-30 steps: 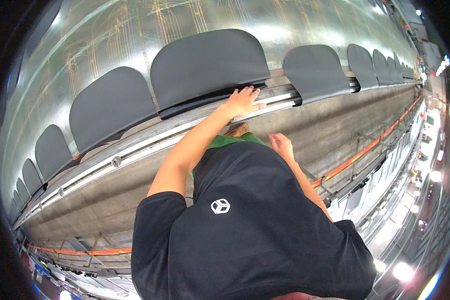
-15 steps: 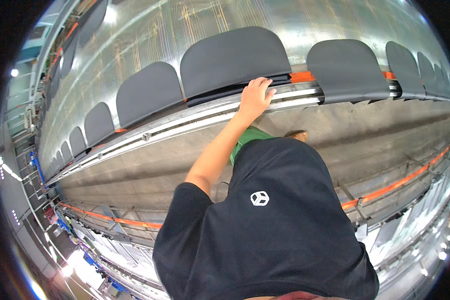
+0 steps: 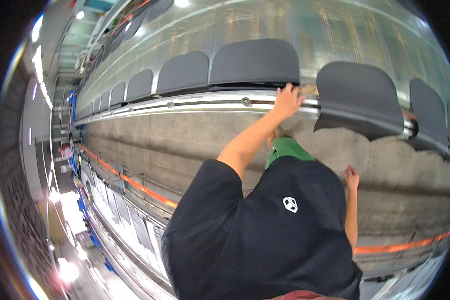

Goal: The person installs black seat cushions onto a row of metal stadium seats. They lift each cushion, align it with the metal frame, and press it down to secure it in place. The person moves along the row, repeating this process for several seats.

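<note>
My left hand (image 3: 288, 101) reaches forward to the lower right corner of a wide dark grey rounded panel (image 3: 255, 62). Its fingers are spread over the panel's lower edge, with no object visible in them. Thin black layers (image 3: 245, 86) show beneath that edge. Down at my right side hangs my right hand (image 3: 352, 177), fingers loosely bent and apart, away from the panels and with nothing seen in it. To the right of my left hand, another grey rounded panel (image 3: 359, 95) drapes over the metal rail (image 3: 210, 100).
More grey panels (image 3: 183, 71) line the shiny metal surface (image 3: 345, 30) on both sides. A concrete floor (image 3: 195, 135) runs between this rail and an orange strip (image 3: 410, 246) behind me. Lit racks (image 3: 135, 220) stand at the lower left.
My left hand has shifted right along the edge, to the wide panel's corner. My right hand has come into view at my side. The whole view has turned and shifted.
</note>
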`<state>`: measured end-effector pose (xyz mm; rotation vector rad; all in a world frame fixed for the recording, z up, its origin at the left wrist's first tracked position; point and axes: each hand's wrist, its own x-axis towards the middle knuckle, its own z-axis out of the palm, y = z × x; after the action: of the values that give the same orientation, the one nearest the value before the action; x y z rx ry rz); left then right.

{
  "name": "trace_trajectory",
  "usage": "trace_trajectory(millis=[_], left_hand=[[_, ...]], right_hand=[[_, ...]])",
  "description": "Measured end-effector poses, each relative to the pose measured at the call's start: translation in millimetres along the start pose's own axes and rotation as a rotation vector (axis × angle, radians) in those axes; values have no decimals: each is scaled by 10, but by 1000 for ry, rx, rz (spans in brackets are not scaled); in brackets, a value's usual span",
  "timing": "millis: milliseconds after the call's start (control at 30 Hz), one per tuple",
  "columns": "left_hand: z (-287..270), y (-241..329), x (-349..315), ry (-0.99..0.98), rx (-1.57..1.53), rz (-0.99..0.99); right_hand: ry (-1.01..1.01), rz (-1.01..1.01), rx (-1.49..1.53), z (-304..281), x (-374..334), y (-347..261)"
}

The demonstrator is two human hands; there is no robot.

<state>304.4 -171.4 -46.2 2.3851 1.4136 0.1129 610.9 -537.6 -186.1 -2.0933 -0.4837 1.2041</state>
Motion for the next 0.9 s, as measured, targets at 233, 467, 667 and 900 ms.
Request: trace_trajectory(millis=[233,467,667,900], left_hand=[[187,50,161,33,21,-11],[167,175,106,380,41,-28],[305,93,125,429,27,-35],[74,532,249,203,-192,-38]], right_hand=[[548,-331,314,-704,665,-1074],[697,-725,-332,-1178,835,-2240],[603,-597,-727,-1323,1153,-2388],[448,-348,-394,-1568,1228,-2789]])
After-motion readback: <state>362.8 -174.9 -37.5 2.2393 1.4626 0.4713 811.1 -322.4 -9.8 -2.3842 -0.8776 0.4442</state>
